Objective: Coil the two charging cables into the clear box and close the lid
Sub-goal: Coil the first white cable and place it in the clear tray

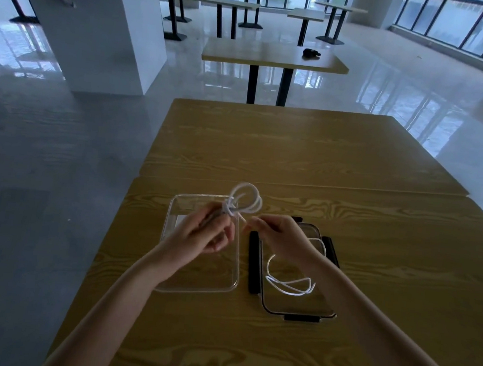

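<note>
My left hand (200, 234) grips a white charging cable (246, 198) wound into a small coil, held above the far end of the clear box (166, 288). The coil's loops stick out past my fingers. My right hand (279, 235) pinches the loose end of that same cable just right of the coil. The clear box sits open on the wooden table with nothing visible inside. To its right lies the lid (299, 313) with black clips, and a second white cable (290, 283) lies loose on it, partly hidden under my right wrist.
The wooden table (310, 148) stretches far ahead, joined from two tops. Another table (274, 56) beyond it carries a small dark object (310, 53). A white pillar (101, 39) stands at the left, with shiny floor all around.
</note>
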